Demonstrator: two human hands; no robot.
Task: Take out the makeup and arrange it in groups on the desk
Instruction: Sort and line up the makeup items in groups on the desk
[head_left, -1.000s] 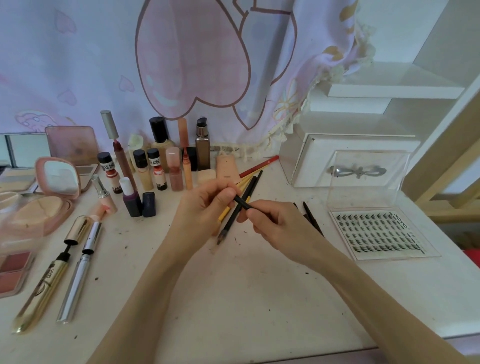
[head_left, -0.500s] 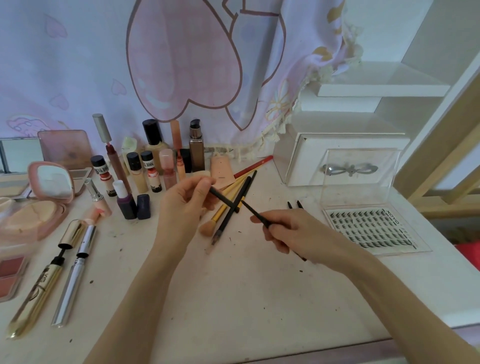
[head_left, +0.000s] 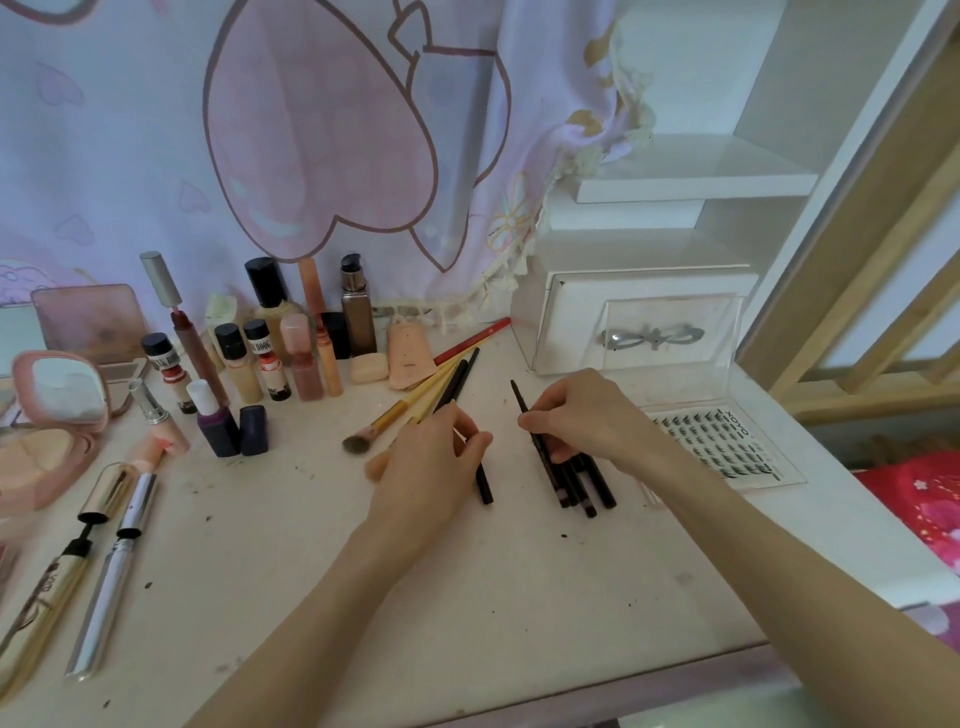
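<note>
Since each pencil is light, stiff and thin, mid-shaft pinches suit them: the right hand (head_left: 582, 415) pinches one pencil (head_left: 530, 421) over the black pencils (head_left: 582, 480) at mid-desk (head_left: 467, 597), the left hand (head_left: 426, 467) grips another (head_left: 480, 480) beside the brushes (head_left: 415, 405), tips fragile

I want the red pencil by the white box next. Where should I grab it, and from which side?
Pinch the red pencil with your fingers near its upper right end, coming from above. That end lies bare on the desk beside the white box; its lower left end runs under the peach tube and the brush handles, so it is crowded.
</note>
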